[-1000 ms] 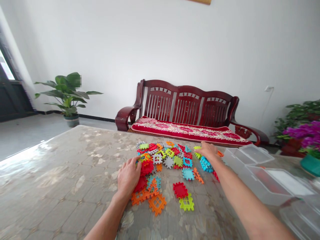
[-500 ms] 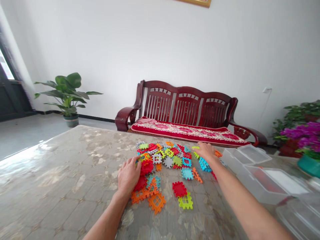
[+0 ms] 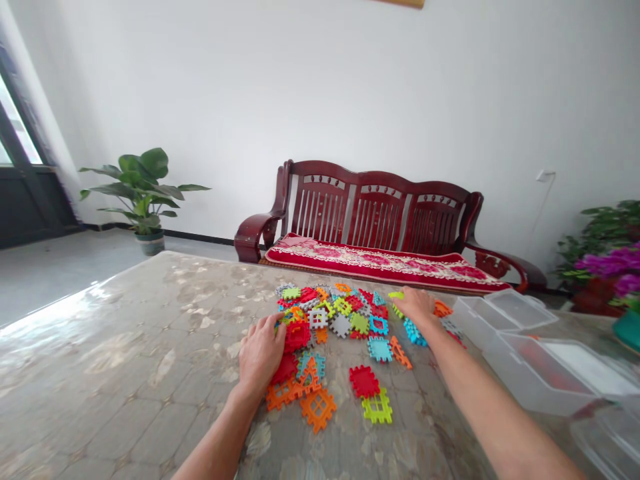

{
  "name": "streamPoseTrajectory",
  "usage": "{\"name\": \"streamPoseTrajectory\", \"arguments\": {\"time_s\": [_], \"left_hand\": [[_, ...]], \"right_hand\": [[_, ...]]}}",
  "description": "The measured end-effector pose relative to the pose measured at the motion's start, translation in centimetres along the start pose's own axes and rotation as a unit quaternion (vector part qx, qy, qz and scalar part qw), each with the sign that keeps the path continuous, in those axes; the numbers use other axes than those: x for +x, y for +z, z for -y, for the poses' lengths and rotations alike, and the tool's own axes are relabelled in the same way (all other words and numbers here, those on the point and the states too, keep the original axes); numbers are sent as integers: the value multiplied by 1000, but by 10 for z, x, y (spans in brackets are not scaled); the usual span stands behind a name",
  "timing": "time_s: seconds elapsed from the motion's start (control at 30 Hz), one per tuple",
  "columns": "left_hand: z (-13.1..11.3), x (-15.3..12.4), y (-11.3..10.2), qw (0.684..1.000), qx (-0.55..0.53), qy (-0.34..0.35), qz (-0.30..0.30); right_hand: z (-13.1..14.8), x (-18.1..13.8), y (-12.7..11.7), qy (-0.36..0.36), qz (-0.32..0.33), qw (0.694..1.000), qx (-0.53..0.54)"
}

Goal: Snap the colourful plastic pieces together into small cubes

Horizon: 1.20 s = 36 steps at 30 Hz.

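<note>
Toothed plastic building tiles in red, orange, lime, blue and grey lie in a loose pile (image 3: 342, 325) on the table. My left hand (image 3: 261, 350) rests along the pile's left side, fingers stretched forward against red tiles (image 3: 297, 336); its fingertips are partly hidden. At the right far side, my right hand (image 3: 418, 303) lies low, palm down, its fingers reaching over and touching a lime tile (image 3: 395, 296). Blue tiles (image 3: 414, 332) are just below that wrist. Nearer me are an orange window tile (image 3: 319, 409), a red square tile (image 3: 365, 381) and a lime window tile (image 3: 378, 407).
Clear plastic boxes (image 3: 530, 377) stand on the right of the patterned table cover (image 3: 200, 320). Behind the table is a dark red wooden bench (image 3: 377, 207) with a red cushion. A potted plant (image 3: 149, 180) stands left, purple flowers (image 3: 607, 263) at right.
The whole view has shifted slightly, so things appear a little farther right. Both hands keep nearly the same places against the pile, and the tiles show no clear movement.
</note>
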<state>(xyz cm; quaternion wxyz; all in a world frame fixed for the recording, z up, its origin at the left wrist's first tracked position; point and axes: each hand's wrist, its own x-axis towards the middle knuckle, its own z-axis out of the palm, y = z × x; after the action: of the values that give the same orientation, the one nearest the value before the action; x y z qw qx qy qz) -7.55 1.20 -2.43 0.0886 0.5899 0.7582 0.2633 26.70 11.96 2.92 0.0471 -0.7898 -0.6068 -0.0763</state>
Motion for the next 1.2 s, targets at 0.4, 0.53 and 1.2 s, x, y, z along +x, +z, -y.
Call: {"name": "streamPoseTrajectory", "arguments": {"time_s": [0.4,0.53,1.2], "left_hand": [[1,1,2,1000,1,1,-4],[1,0,1,1000,2,5,-11],[0,0,0,1000,-1,6,0]], "right_hand": [[-25,-3,-2,38,0,998,56],[-26,-7,0,28,10,998,50],[7,-139,-26,-340,175,879,287]]}}
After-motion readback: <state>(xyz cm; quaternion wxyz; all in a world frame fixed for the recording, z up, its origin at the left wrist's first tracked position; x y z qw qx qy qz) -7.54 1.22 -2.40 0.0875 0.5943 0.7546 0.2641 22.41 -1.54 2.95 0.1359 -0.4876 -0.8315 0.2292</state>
